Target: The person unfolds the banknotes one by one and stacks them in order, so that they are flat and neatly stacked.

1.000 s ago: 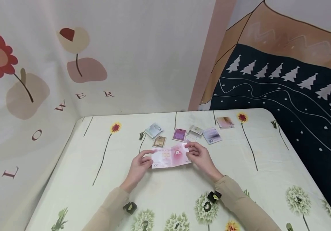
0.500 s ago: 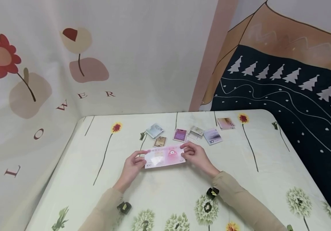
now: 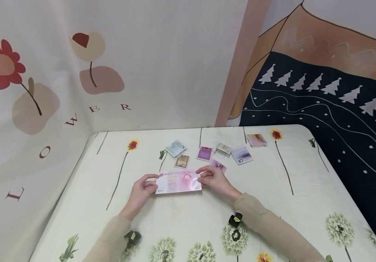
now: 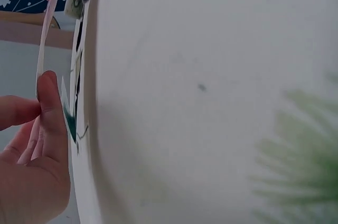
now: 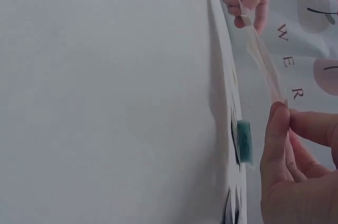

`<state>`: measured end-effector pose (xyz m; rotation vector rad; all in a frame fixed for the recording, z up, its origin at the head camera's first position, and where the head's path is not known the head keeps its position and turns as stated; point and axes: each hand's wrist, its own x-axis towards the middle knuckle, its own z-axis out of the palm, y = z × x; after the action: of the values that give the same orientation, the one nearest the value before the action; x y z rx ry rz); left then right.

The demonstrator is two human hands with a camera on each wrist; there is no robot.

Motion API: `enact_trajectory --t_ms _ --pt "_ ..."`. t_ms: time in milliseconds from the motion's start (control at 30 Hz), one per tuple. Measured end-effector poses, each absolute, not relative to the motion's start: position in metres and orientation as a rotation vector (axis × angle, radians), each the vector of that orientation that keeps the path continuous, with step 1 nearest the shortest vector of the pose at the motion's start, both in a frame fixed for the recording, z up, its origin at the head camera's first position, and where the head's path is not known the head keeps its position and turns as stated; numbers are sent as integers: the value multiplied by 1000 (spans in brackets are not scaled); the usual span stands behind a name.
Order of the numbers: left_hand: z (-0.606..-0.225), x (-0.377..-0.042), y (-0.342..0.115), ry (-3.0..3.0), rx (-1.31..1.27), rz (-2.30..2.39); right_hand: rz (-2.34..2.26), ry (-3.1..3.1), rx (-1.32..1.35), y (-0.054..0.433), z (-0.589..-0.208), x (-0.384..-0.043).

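A pink and white banknote (image 3: 178,182) marked 100 is stretched flat between both hands above the table. My left hand (image 3: 141,190) pinches its left end between thumb and fingers. At the other end my right hand (image 3: 216,182) pinches the note the same way. Seen edge-on in the left wrist view, the banknote (image 4: 45,34) runs from the left thumb up to the right fingers. In the right wrist view the thin edge of the banknote (image 5: 264,60) slants down to the right fingertips.
Behind the hands lie several folded notes: a blue-green one (image 3: 176,148), a brown one (image 3: 182,161), a purple one (image 3: 204,153), a grey one (image 3: 223,148), a violet one marked 10 (image 3: 241,155), a pink-brown one (image 3: 257,140) and a pinkish-purple one (image 3: 218,166). A flowered cloth (image 3: 181,225) covers the table.
Both hands have moved left and slightly nearer with the banknote, which has gone from creased in the middle to flatter. The pinkish-purple note behind the right hand has come into fuller view.
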<state>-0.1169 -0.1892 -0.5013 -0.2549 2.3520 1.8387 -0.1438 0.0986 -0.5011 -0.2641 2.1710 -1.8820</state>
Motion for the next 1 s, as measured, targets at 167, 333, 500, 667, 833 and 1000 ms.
enact_trajectory --t_ms 167,333,500,667,833,1000 --pt "-502 -119 -200 2340 -281 1809 -1861 2187 -282 86 -488 -143" --pt "-507 -122 -210 2327 -283 1780 -1772 2226 -248 77 -491 -149" --pt "-509 -123 -217 2309 -274 1760 -1731 2179 -199 69 -501 -154" --pt "-507 -123 -223 2316 -266 1722 -1726 2145 -172 63 -502 -156" --pt "-505 -123 -227 2287 -229 1739 -1736 2125 -167 61 -503 -157" --pt "-504 -124 -229 2287 -211 1707 -1705 2138 -159 60 -506 -159"
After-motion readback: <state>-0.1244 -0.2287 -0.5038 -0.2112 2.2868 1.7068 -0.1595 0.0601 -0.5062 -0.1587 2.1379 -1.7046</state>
